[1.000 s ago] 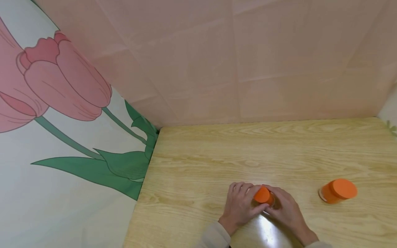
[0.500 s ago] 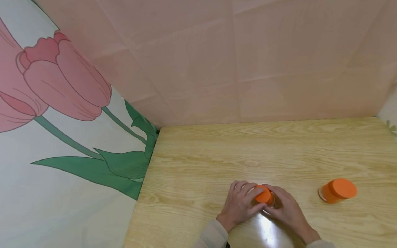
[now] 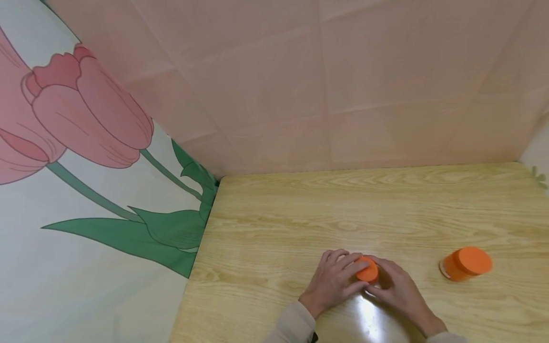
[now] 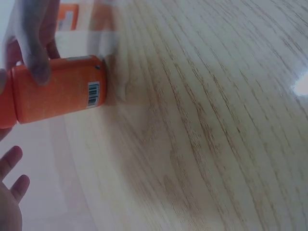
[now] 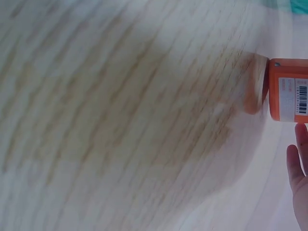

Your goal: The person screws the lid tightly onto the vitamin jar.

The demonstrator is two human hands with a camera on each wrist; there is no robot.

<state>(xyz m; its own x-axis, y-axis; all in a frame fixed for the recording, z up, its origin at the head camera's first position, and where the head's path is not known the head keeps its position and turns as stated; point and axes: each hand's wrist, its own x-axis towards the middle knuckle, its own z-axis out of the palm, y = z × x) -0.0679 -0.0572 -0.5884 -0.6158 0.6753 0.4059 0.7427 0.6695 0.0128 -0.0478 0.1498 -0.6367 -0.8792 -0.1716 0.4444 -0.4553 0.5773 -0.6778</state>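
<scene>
An orange plastic jar (image 4: pixel 60 89) with a matching orange lid (image 3: pixel 367 270) stands between both hands, its base close over the wood-grain table. My left hand (image 3: pixel 332 281) holds the lid, with fingers across its left and top and the thumb at its near edge. From the other side, my right hand (image 3: pixel 396 288) grips the jar's body. A white label with a barcode (image 5: pixel 294 99) shows on the jar in the right wrist view. Two left-hand fingers (image 4: pixel 10 161) stand apart from the jar in the left wrist view.
A second orange jar (image 3: pixel 465 263) with its lid on stands to the right on the table (image 3: pixel 291 219). A pinkish sheet (image 3: pixel 274 95) hangs along the back edge. On the left, a white cloth printed with pink tulips (image 3: pixel 86 119) borders the table.
The lid has shifted slightly right and shows more of its top. Left-hand fingers have moved over the lid's upper edge. The right hand stays at the jar's body.
</scene>
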